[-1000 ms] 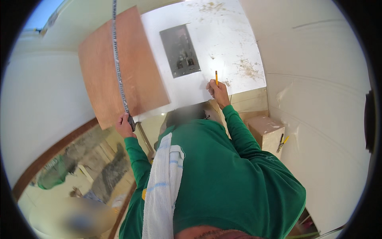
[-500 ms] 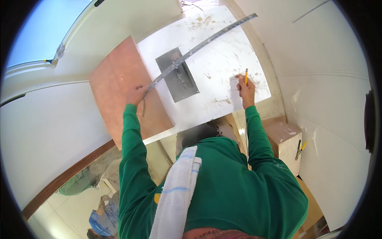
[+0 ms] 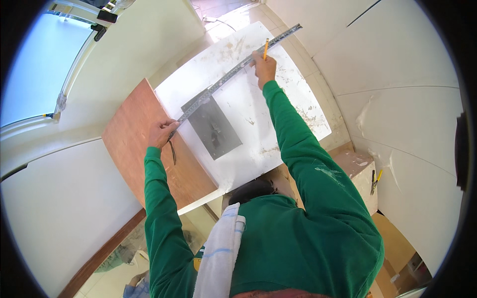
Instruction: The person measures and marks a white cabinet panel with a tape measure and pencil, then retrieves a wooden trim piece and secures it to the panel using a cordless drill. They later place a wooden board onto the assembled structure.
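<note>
My left hand is closed around the near end of a long, speckled metal ruler, and a thin dark strip hangs beside the fingers. The ruler slants up to the right across a white board, past the board's far edge. A yellow pencil sticks up from my right hand, whose closed fingers are at the ruler's far part. Below the ruler, a dark grey rectangular plate lies on the white board. Reddish-brown plywood is under my left hand.
White panels rise on the right, and a window is at the upper left. A box stands at right with a black and yellow hand tool against it. A white towel hangs over my green top.
My right hand has moved up and left with the pencil, from the board's right part to the ruler. The ruler now lies across the grey plate's far corner, and the whole view has shifted.
</note>
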The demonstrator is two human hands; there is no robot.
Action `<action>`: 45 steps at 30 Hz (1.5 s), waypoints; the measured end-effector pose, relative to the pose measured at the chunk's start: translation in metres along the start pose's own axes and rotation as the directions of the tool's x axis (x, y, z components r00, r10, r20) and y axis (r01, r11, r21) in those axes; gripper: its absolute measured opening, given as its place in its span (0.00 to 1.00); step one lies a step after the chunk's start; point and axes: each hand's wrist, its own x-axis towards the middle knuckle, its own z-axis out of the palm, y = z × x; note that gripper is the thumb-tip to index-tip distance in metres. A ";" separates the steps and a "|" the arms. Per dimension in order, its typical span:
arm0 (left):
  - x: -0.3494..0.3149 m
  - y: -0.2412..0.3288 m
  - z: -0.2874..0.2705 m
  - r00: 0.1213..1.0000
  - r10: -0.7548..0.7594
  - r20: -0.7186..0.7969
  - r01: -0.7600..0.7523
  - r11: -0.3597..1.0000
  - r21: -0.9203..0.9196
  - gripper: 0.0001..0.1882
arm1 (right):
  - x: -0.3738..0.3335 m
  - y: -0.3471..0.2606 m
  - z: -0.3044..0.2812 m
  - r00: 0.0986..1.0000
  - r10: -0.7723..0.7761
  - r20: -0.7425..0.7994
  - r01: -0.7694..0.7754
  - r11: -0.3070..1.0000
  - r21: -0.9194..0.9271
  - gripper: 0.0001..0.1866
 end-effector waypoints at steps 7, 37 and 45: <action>0.072 0.036 0.006 0.985 0.108 -0.138 -0.078 0.975 0.210 0.14 | -0.002 0.014 0.050 0.966 0.182 0.183 -0.140 0.965 -0.221 0.17; 0.163 0.007 0.022 0.977 0.190 -0.096 -0.134 0.898 0.418 0.21 | 0.181 0.012 -0.071 0.920 -0.376 -0.112 0.284 0.835 -0.471 0.10; 0.172 0.010 0.035 0.986 0.052 -0.158 0.019 0.910 0.414 0.18 | 0.162 0.018 -0.059 0.851 -0.518 -0.090 0.413 0.764 -0.497 0.10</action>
